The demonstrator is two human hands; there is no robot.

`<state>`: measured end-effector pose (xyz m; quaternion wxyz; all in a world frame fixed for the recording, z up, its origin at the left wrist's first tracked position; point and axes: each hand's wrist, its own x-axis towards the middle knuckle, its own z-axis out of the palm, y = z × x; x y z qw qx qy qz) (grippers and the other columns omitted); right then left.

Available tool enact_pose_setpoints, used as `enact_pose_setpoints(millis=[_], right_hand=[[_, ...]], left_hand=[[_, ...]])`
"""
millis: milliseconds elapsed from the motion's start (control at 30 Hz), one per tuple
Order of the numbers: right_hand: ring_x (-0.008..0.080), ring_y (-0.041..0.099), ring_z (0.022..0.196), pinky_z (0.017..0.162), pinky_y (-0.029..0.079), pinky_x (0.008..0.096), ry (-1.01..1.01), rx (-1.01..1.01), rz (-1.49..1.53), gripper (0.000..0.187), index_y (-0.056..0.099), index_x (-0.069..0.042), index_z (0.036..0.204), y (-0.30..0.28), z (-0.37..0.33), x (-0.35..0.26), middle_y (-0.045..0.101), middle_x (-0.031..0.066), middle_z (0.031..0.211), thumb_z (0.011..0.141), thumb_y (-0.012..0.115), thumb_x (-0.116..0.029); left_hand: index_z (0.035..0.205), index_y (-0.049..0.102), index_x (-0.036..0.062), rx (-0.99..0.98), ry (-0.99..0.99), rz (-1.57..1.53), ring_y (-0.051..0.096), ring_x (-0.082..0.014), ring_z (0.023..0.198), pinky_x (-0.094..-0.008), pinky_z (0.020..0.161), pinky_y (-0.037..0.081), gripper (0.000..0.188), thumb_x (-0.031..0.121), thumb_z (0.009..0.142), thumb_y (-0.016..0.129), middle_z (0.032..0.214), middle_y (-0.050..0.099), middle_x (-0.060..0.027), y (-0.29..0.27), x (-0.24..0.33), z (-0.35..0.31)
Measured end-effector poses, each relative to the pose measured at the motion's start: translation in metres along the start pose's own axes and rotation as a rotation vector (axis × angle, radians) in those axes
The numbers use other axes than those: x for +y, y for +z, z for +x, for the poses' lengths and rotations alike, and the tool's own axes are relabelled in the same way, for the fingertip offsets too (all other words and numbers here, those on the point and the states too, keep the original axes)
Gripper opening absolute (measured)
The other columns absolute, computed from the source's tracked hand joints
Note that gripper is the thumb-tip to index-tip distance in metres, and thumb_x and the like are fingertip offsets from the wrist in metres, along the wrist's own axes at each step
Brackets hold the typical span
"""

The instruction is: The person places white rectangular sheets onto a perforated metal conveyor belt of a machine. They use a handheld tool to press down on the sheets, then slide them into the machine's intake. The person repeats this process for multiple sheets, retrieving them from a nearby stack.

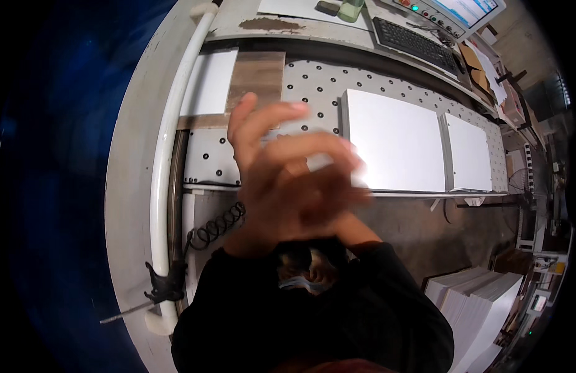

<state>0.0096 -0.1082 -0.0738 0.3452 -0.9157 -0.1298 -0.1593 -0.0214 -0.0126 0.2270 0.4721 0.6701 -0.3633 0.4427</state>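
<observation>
Seen from above, a person's two bare hands are raised together in front of the camera, blurred. The left hand [263,155] stands with fingers stretched upward and slightly spread. The right hand [319,186] lies across it, palm against palm, fingers pointing left and up. Neither hand holds anything; the grip of each is loose and open, the hands touching only each other. Black sleeves [313,311] cover both forearms at the bottom of the view.

Behind the hands lies a pale grey desk [313,81] dotted with rows of small dark holes. On it, just right of the hands, rests a large white sheet stack [397,140], flat and square to the desk edge. A smaller white stack [468,152] lies just beside it, further right. To the upper left, a white panel [207,81] and a brown wooden board [257,78] lie side by side.

A white curved rail [170,155] runs down the left side. A black coiled cable [216,227] hangs below the desk edge, near the left wrist. At the top, a black keyboard [415,40] sits by a control panel with a screen [456,12]. Lower right, tall piles of white paper [481,304] stand on the floor.
</observation>
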Motion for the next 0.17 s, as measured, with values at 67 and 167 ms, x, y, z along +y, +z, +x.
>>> enact_pose_setpoints(millis=[67,167], right_hand=[[0.0480,0.038,0.138,0.118,0.027,0.0556,0.041,-0.034,0.451,0.051,0.055,-0.004,0.135,0.024,0.005,0.002,0.045,0.0289,0.144,0.091,0.064,-0.028],[0.0464,0.040,0.137,0.116,0.029,0.0546,-0.095,-0.051,-0.064,0.048,0.058,-0.004,0.132,0.000,0.013,-0.003,0.047,0.0277,0.143,0.092,0.064,-0.030]], left_hand=[[0.098,0.069,0.0239,-0.038,0.031,-0.035,0.057,-0.0270,0.126,-0.0556,0.117,0.034,0.012,0.032,0.090,0.065,0.108,0.072,0.0043,-0.017,0.035,0.013],[0.098,0.066,0.0347,-0.136,0.016,-0.134,0.049,-0.0240,0.135,-0.0560,0.123,0.026,0.017,0.050,0.093,0.060,0.121,0.067,0.0120,-0.027,0.062,0.028]])
